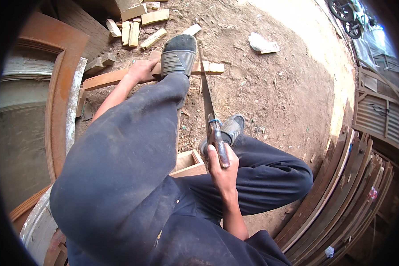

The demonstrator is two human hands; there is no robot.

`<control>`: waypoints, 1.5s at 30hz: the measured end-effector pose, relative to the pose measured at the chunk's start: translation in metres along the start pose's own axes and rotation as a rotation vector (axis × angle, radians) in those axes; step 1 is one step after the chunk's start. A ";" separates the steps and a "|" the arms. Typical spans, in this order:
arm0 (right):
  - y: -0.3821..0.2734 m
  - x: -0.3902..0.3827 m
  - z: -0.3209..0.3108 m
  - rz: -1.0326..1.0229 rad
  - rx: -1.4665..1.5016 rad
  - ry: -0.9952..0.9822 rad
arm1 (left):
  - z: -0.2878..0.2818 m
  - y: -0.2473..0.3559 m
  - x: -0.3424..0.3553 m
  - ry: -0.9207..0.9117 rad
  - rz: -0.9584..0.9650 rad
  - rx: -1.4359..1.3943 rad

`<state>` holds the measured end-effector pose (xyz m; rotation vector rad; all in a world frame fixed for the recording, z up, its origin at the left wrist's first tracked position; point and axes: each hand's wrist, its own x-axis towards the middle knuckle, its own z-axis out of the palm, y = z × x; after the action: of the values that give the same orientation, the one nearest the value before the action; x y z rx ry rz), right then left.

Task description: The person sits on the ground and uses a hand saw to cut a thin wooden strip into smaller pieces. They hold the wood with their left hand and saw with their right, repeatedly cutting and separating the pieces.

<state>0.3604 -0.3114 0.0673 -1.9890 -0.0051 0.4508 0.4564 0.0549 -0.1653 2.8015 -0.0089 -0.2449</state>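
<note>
Head view: the right hand (224,172) has its fingers curled closed around the worn handle of a saw (208,99), with a blue tie (214,120) at the base of its blade. The blade lies across a wooden bar (111,77) near the bar's right end. The left hand (142,71) holds the bar, fingers bent closed over it, just beside a sandal (177,60) with pale stripes that presses on the wood. Beyond, short wood blocks (155,17) lie on the dirt, and a crumpled white packet (263,44) carries reddish marks too small to read.
</note>
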 end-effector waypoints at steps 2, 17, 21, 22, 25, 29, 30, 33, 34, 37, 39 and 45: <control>-0.001 0.005 0.005 -0.011 -0.016 0.002 | -0.001 0.003 0.001 -0.023 -0.022 0.028; -0.008 -0.009 -0.005 0.102 0.028 -0.017 | -0.001 0.001 0.002 0.027 -0.048 -0.018; -0.004 -0.006 -0.016 0.171 0.131 -0.023 | -0.001 -0.005 0.010 -0.043 -0.015 0.032; -0.004 -0.001 -0.015 0.151 0.111 -0.017 | -0.003 -0.006 0.014 -0.073 0.006 0.040; -0.003 0.006 -0.011 0.127 0.063 -0.011 | -0.007 -0.013 0.022 -0.094 0.099 -0.132; 0.001 -0.013 -0.013 0.015 -0.002 -0.045 | -0.012 -0.028 0.041 -0.292 0.070 -0.218; -0.003 -0.016 -0.016 0.057 0.014 -0.041 | -0.014 -0.031 0.044 -0.336 0.059 -0.229; -0.013 -0.028 -0.028 0.172 0.052 -0.053 | -0.013 -0.038 0.047 -0.429 0.023 -0.221; -0.013 -0.029 -0.029 0.177 0.065 -0.049 | -0.005 -0.045 0.040 -0.266 0.025 -0.208; -0.007 -0.027 -0.032 0.166 0.043 0.002 | -0.021 -0.011 0.023 0.006 -0.046 -0.197; -0.012 -0.020 -0.031 0.224 0.135 -0.001 | -0.021 -0.020 0.006 0.012 -0.163 -0.077; -0.011 -0.018 -0.025 0.141 0.117 -0.028 | -0.003 -0.047 -0.014 0.024 -0.152 -0.129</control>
<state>0.3535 -0.3322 0.0921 -1.8753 0.1415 0.5568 0.4421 0.1008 -0.1753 2.6788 0.2188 -0.2392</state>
